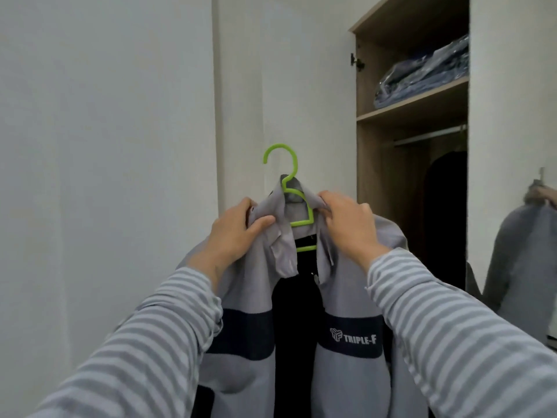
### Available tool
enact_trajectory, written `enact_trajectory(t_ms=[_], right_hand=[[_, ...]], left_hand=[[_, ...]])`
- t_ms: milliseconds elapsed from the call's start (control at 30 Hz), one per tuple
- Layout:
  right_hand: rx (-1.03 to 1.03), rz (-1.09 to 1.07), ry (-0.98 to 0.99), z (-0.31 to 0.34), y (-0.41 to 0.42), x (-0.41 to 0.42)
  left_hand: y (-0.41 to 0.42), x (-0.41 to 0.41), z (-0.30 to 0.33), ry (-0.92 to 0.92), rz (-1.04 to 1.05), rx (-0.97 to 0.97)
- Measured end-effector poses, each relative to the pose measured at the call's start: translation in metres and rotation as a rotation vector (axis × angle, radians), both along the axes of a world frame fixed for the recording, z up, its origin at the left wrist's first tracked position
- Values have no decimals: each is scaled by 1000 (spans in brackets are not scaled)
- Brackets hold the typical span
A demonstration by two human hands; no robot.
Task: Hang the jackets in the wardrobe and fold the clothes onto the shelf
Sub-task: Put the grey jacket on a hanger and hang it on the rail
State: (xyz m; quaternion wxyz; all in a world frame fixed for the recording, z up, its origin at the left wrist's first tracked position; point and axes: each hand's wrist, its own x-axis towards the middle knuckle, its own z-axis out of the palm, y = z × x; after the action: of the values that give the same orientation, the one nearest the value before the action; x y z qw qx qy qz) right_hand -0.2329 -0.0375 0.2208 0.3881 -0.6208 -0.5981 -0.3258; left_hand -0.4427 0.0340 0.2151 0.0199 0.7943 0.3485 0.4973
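- Closest in: two striped sleeves (156,336) reaching forward, so the person has both arms up in front of them.
- Left hand (233,233) has its grip clamped on the left collar side of the jacket (346,372), thumb over the cloth. Right hand (346,220) pinches the right collar side, fingers curled into the fabric.
- The jacket is grey with a dark band and a "TRIPLE-F" logo, front open, hanging in the air between the hands. It's already on the green hanger (294,203), hook sticking up free above the collar. Not in the wardrobe yet.
- What could go wrong, I reckon: neither hand is on the hanger itself, only on cloth. If the collar slips off one shoulder of the hanger while being carried over, the whole thing tips and the jacket slides off.
- Also the hook points left, away from the opening, so it may need turning to catch the rail.
- Front is undone, so a flap could snag on the wardrobe edge going in.
- Further back: white wall on the left, then the open wardrobe (364,176) in light wood.
- Inside, a rail (428,135) with something dark hanging below it, can't tell what exactly.
- Shelf (410,111) above the rail holds blue clothes in plastic bags (428,73).
- Far right looks like a mirror (518,236) showing the jacket's reflection.
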Motion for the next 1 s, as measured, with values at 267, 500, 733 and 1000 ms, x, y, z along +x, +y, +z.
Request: enact_trajectory(t_ms=[267,500,733,1000], right_hand=[[46,-205,108,6,-37,63],[32,-391,82,-4,-63,83],[0,-503,99,-17,-81,103],[-122,-651,83,-17,-112,175]], left_hand=[[24,20,-21,48,-125,53],[37,78,-34,230,-44,-1],[-5,182,-32,153,-302,-46],[-17,279,-24,141,-296,-46]])
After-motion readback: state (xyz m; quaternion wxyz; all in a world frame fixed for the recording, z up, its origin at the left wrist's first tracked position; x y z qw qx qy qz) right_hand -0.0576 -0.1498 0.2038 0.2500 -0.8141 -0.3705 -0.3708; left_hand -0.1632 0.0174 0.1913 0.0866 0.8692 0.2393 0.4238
